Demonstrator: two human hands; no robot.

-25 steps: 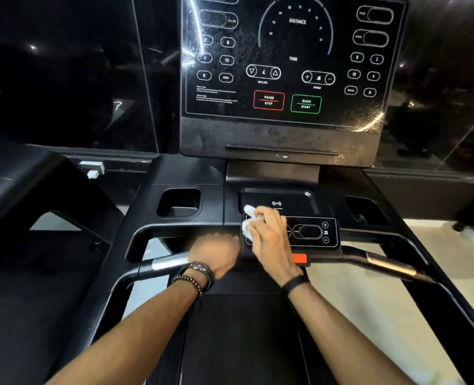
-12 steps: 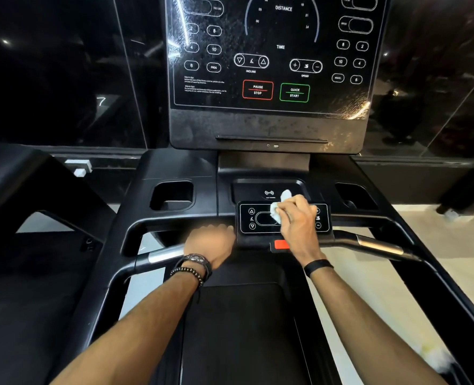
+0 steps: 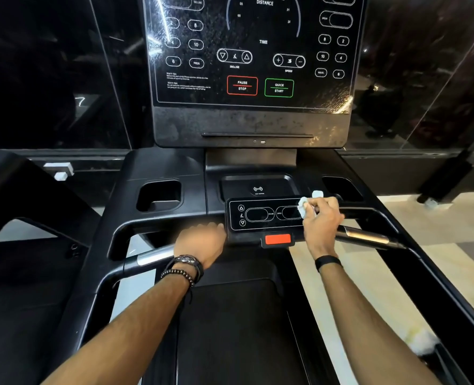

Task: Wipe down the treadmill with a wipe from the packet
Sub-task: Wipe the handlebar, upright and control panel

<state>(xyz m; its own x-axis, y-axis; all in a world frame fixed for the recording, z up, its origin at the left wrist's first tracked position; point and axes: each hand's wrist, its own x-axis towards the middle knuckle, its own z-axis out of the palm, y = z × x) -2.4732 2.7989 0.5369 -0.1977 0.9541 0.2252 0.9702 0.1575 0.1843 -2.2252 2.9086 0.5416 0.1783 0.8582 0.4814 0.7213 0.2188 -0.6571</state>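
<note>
On small control panel (image 3: 266,215), right hand (image 3: 322,220) pinches wipe (image 3: 303,208), left hand (image 3: 202,241) grips handlebar (image 3: 152,257); pressing could trigger buttons.

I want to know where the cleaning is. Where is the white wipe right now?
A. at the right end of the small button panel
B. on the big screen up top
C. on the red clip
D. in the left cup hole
A: the right hand presses the wipe onto the small button panel's right end.

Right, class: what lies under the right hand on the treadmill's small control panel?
A crumpled white wipe shows under the right hand, pressed on the small control panel's right end. The buttons there are covered by hand and wipe, so they cannot be seen.
</note>
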